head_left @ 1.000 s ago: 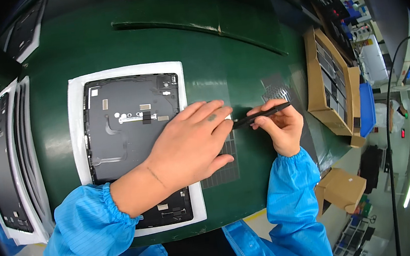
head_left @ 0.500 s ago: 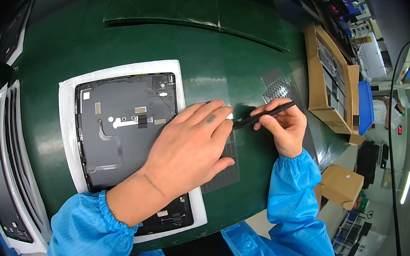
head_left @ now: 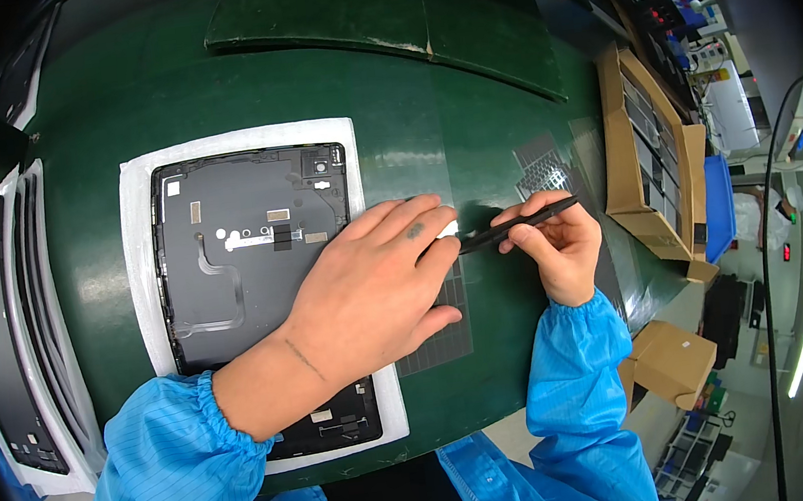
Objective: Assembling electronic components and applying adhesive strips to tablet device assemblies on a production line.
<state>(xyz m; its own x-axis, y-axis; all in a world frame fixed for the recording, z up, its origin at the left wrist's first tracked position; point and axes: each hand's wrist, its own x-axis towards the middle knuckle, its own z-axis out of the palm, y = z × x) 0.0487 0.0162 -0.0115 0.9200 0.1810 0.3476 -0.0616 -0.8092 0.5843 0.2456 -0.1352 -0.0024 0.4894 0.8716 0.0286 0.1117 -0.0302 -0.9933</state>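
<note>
A dark tablet-like back panel (head_left: 258, 192) lies on a white foam sheet (head_left: 142, 248) on the green table. My left hand (head_left: 375, 273) reaches palm down across the panel's right side, fingers stretched out past its edge. A small white piece (head_left: 448, 231) shows at its fingertips, and a dark gridded sheet (head_left: 440, 339) lies partly under the hand. In my right hand (head_left: 557, 244) is a slim black pen-like tool (head_left: 521, 225), gripped between thumb and fingers. Its left end points at the left fingertips; whether it touches the white piece I cannot tell.
Several similar panels with foam sheets (head_left: 72, 422) stand at the left. A raised green board (head_left: 377, 18) lies at the back. On the right are a gridded clear sheet (head_left: 543, 177), an opened cardboard box (head_left: 615, 140) with dark parts, and a blue bin (head_left: 718, 207).
The view has shifted very slightly. Both hands and the black tool keep almost the same positions.
</note>
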